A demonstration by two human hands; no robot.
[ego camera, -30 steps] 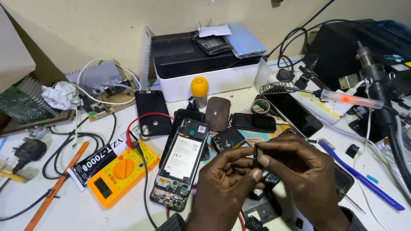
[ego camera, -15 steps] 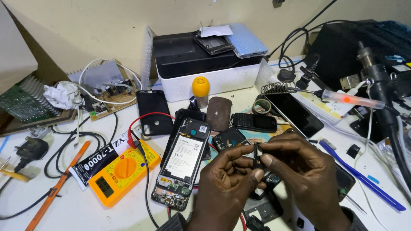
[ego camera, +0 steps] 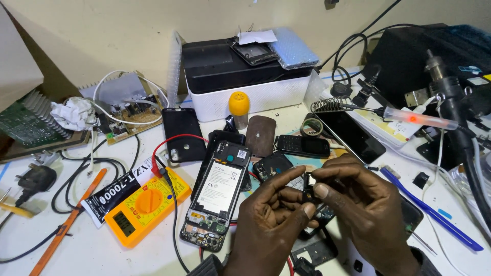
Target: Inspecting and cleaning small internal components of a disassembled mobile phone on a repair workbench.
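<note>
At a cluttered white repair bench (ego camera: pixel 128 255), a person's left hand (ego camera: pixel 273 222) and right hand (ego camera: pixel 365 204) meet low in the frame, both pinching a small dark phone part (ego camera: pixel 309 194) between thumb and fingertips, held just above the bench w/ other loose parts under the hands. Exact kind of part: can't tell, too small. Just left of the hands lies an opened smartphone (ego camera: pixel 217 197), back cover off, white battery showing. Further left, an orange multimeter (ego camera: pixel 143 207) w/ red and black leads, next to a black glue tube (ego camera: pixel 115 191). Behind: a black-and-white printer (ego camera: pixel 245 76) against the wall, a small keypad phone (ego camera: pixel 303 146), a soldering iron (ego camera: pixel 409 117) at right, and a blue pry tool (ego camera: pixel 429 214) near the right wrist.
</note>
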